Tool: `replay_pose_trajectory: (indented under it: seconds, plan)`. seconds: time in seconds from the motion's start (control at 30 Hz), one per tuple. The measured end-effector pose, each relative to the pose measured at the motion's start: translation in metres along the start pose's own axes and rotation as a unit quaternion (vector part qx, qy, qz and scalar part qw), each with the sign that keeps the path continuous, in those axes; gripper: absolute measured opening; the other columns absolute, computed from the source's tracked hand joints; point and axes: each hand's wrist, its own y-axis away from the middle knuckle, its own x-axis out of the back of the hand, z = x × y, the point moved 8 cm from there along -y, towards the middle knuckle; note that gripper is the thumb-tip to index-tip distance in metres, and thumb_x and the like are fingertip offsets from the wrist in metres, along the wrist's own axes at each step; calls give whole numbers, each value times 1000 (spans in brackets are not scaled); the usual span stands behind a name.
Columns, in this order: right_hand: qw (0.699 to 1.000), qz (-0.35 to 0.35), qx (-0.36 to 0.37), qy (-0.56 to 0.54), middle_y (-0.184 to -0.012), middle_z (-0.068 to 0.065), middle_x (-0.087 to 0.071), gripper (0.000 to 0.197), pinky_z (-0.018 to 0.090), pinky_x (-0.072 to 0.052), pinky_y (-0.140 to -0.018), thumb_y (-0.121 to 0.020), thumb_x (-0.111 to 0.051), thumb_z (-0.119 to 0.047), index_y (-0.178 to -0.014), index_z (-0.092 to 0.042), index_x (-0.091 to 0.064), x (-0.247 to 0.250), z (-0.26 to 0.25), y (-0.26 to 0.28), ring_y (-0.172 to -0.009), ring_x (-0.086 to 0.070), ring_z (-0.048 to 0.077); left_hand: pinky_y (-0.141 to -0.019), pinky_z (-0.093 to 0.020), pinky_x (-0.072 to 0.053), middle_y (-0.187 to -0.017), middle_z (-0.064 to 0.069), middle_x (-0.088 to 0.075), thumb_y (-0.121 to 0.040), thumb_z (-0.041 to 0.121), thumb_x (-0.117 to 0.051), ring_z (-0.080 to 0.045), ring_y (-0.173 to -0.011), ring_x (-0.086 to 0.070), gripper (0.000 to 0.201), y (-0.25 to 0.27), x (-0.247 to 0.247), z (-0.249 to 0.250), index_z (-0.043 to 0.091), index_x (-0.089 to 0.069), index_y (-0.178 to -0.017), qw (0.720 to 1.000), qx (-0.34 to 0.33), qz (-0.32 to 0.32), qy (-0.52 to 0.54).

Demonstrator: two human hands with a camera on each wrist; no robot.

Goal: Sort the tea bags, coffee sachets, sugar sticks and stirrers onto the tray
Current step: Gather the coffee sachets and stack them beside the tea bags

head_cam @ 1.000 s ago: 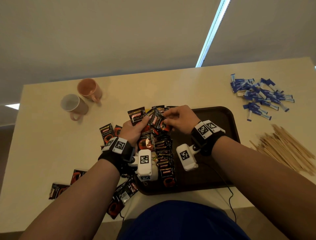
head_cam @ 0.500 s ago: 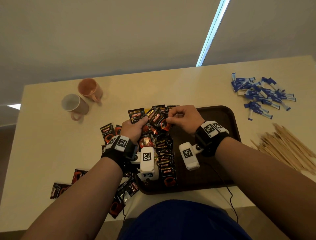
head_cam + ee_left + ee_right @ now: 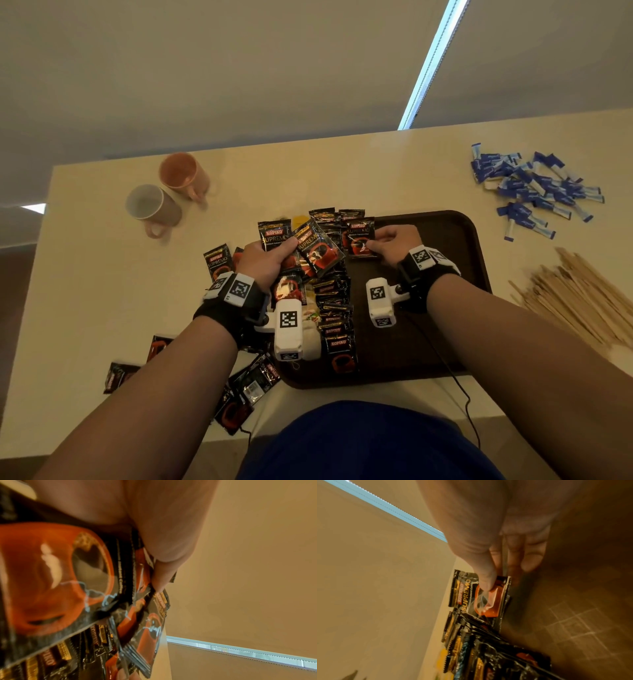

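My left hand (image 3: 270,257) grips a fanned bunch of black and orange coffee sachets (image 3: 317,251) over the left edge of the dark brown tray (image 3: 445,233); the bunch (image 3: 68,588) fills the left wrist view. My right hand (image 3: 387,243) pinches one coffee sachet (image 3: 358,238) by its lower edge, low over the tray's far left; thumb and fingers clamp that sachet (image 3: 488,597) in the right wrist view. A column of coffee sachets (image 3: 334,318) lies on the tray's left side, with pale tea bags (image 3: 310,322) beside it.
Blue sugar sticks (image 3: 534,188) lie heaped at the far right. Wooden stirrers (image 3: 579,298) are piled to the right of the tray. Two mugs (image 3: 164,195) stand at the far left. Loose sachets (image 3: 246,390) lie on the table near the front left edge.
My right hand has drawn one sachet out of the bunch in my left hand and carried it a little to the right, over the tray. The left hand has stayed put.
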Motion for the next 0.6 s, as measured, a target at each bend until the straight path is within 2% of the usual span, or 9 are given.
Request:
replay_pose_trajectory:
  seconds: [0.07,0.13,0.23,0.33,0.43,0.6]
  plan:
    - [1000,4,-10,22,-94,-2,-68,27,39,-56,-90,-82,-77,-17,-108,-15,-69,-3,3,-3,-91,-65,14,-86,-58,-57,-96,-11,-77,-79,32,-82,-34,-86,-75,36,0,0,-2,12,-68,-105,1000,-2,0,-1]
    - [999,-1,-14,30,-94,-2,-69,25,39,-57,-89,-81,-78,-18,-105,-17,-70,-8,3,-5,-90,-66,14,-86,-58,-57,-94,-11,-77,-80,32,-81,-33,-86,-75,34,-1,0,-5,12,-67,-105,1000,-2,-1,-2]
    - [999,5,-17,38,-90,-1,-68,21,37,-60,-80,-81,-79,-16,-100,-16,-69,-11,-1,-8,-82,-69,17,-87,-58,-56,-95,-10,-77,-80,34,-81,-33,-88,-74,33,-2,1,-8,14,-67,-103,1000,-2,-3,-7]
    - [999,23,-19,45,-91,2,-70,18,36,-62,-73,-79,-80,-17,-89,-22,-65,-10,-5,-10,-73,-72,19,-88,-57,-56,-93,-10,-77,-82,33,-80,-33,-89,-74,27,-4,1,-9,15,-68,-99,1000,-6,-3,-8]
    - [997,26,-3,72,-97,3,-72,31,39,-60,-81,-78,-82,-20,-106,-15,-71,-11,-11,-11,-84,-71,19,-89,-58,-55,-93,-10,-77,-81,33,-80,-34,-89,-74,27,-4,1,-9,16,-68,-99,1000,-5,-6,-8]
    - [995,15,-10,95,-105,1,-70,29,38,-56,-92,-82,-79,-22,-108,-14,-72,-13,-15,-16,-97,-65,18,-88,-57,-56,-94,-10,-77,-82,32,-79,-33,-88,-74,26,-5,2,-6,15,-68,-99,1000,-10,-2,-5]
